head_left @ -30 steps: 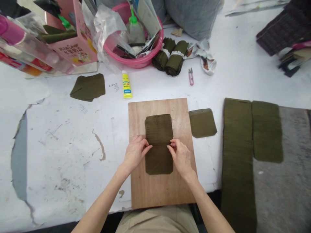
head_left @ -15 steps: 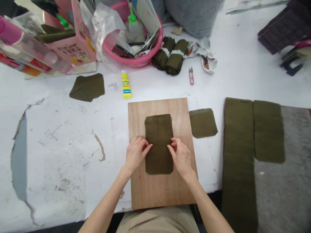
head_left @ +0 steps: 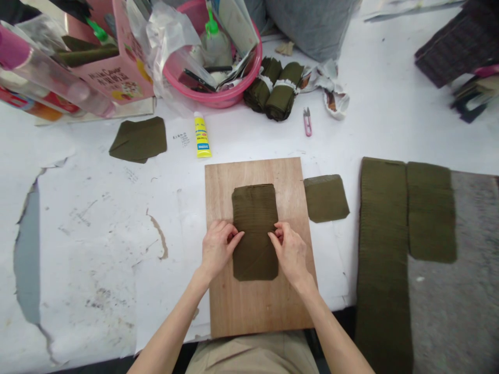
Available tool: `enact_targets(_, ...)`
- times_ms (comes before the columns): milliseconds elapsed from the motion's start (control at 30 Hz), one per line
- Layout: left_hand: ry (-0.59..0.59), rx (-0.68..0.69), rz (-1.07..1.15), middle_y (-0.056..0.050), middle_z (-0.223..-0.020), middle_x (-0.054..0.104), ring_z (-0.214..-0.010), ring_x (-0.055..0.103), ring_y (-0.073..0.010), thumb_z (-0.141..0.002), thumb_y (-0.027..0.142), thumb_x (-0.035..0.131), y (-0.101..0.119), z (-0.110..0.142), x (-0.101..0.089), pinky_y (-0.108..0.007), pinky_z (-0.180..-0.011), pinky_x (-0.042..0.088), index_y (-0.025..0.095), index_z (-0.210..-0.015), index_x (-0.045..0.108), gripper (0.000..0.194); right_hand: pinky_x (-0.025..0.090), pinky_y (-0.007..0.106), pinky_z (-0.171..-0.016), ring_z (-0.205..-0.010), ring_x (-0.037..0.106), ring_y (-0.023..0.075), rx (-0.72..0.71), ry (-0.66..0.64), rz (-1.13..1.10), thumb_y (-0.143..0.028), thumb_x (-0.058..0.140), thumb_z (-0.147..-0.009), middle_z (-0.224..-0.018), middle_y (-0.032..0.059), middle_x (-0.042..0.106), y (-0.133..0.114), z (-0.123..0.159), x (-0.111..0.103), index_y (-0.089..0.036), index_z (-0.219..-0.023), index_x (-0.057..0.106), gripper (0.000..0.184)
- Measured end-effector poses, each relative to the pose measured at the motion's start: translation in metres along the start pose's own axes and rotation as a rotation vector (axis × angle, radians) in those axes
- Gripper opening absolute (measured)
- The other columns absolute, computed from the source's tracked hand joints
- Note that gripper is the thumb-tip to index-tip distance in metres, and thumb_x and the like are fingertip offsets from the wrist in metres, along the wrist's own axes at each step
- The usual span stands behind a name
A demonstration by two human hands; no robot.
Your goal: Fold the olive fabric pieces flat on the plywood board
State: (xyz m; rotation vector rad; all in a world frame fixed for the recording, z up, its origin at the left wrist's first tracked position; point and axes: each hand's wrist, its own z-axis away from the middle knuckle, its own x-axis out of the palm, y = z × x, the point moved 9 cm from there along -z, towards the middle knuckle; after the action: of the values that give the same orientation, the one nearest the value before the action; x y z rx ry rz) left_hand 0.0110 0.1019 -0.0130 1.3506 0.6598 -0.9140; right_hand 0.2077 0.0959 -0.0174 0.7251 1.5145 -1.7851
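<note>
An olive-green fabric piece (head_left: 255,218) lies lengthwise on a wooden board (head_left: 257,306) in front of me. My left hand (head_left: 217,248) pinches the piece's left edge at about mid-length, fingers curled. My right hand (head_left: 290,251) pinches the right edge opposite, fingers curled too. Both hands rest on the board.
A smaller olive piece (head_left: 325,197) lies just right of the board; long olive strips (head_left: 384,249) lie on grey felt (head_left: 463,291) further right. Behind the board are a yellow glue tube (head_left: 202,135), pink snips (head_left: 307,122), rolled olive bundles (head_left: 275,91), a pink basin (head_left: 218,57) and another olive piece (head_left: 138,139).
Almost nothing: both hands stay pinched on the fabric's side edges; the view shifts slightly.
</note>
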Motion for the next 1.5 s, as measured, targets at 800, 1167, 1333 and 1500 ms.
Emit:
enact_targets(800,-0.110,0.051,-0.013,-0.003,-0.085,0.052,-0.086,0.051,-0.0206,-0.083,0.027,0.060,0.009,-0.013,0.002,-0.033,-0.074,0.042,0.021,-0.079,0.053,0.010,0.042,0.026,-0.065,-0.069,0.057,0.0138,0.010,-0.088,-0.145,-0.028,0.051,-0.086,-0.079,0.0003,0.062,0.001,-0.003,-0.006,-0.022,-0.082,0.054,0.009)
enact_targets(1167,-0.141,0.008,0.011,0.001,-0.071,0.052,-0.071,0.050,-0.0171,-0.080,0.032,0.064,0.005,-0.015,0.002,-0.029,-0.063,0.038,0.020,-0.074,0.051,0.018,0.038,0.024,-0.055,-0.060,0.059,0.0136,0.137,-0.117,-0.091,-0.036,0.061,-0.082,-0.071,-0.0039,0.064,0.011,-0.004,0.001,-0.024,-0.095,0.058,0.018)
enact_targets(1333,-0.130,0.008,0.029,0.001,-0.068,0.052,-0.068,0.048,-0.0161,-0.081,0.034,0.062,0.004,-0.016,0.001,-0.028,-0.062,0.037,0.020,-0.067,0.050,0.023,0.038,0.026,-0.057,-0.065,0.060,0.0152,0.078,-0.099,-0.048,-0.038,0.055,-0.086,-0.074,-0.0012,0.066,0.005,-0.005,0.000,-0.024,-0.081,0.061,0.016)
enact_targets(1500,-0.102,-0.005,0.042,0.000,-0.068,0.053,-0.069,0.049,-0.0163,-0.086,0.035,0.055,0.004,-0.014,-0.001,-0.029,-0.063,0.037,0.020,-0.069,0.051,0.023,0.038,0.026,-0.057,-0.065,0.060,0.0159,0.074,-0.085,-0.038,-0.041,0.050,-0.088,-0.075,-0.0001,0.067,0.006,-0.006,0.000,-0.023,-0.081,0.061,0.022)
